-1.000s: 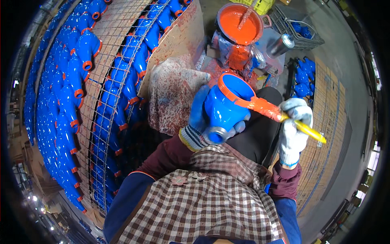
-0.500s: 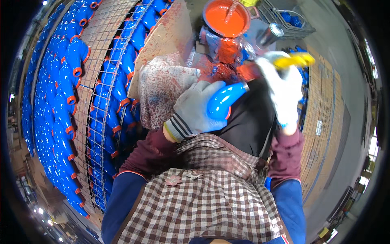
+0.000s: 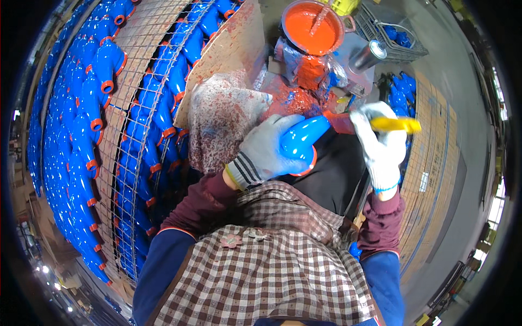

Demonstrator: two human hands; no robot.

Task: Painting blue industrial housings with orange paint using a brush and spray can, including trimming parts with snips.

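Note:
My left hand, in a grey-white knit glove, is wrapped round a glossy blue pipe fitting over my lap. The fitting tapers toward its upper right end, and its wider lower opening has an orange-red rim. A paintbrush with a yellow handle is gripped in my gloved right hand. Its orange-red bristles meet the fitting's narrow end, where orange colour shows at the edge. Part of the brush is hidden behind my right fingers.
A pot of orange paint with a stick in it stands ahead. Beside it are a metal can and a grey crate. Wire-mesh racks of blue fittings line the left. A paint-spattered cloth lies near my left hand; cardboard is at right.
The brush has moved down and left from above, and its bristles now touch the fitting's narrow end. That end looked grey before and now shows orange. The fitting has tilted slightly.

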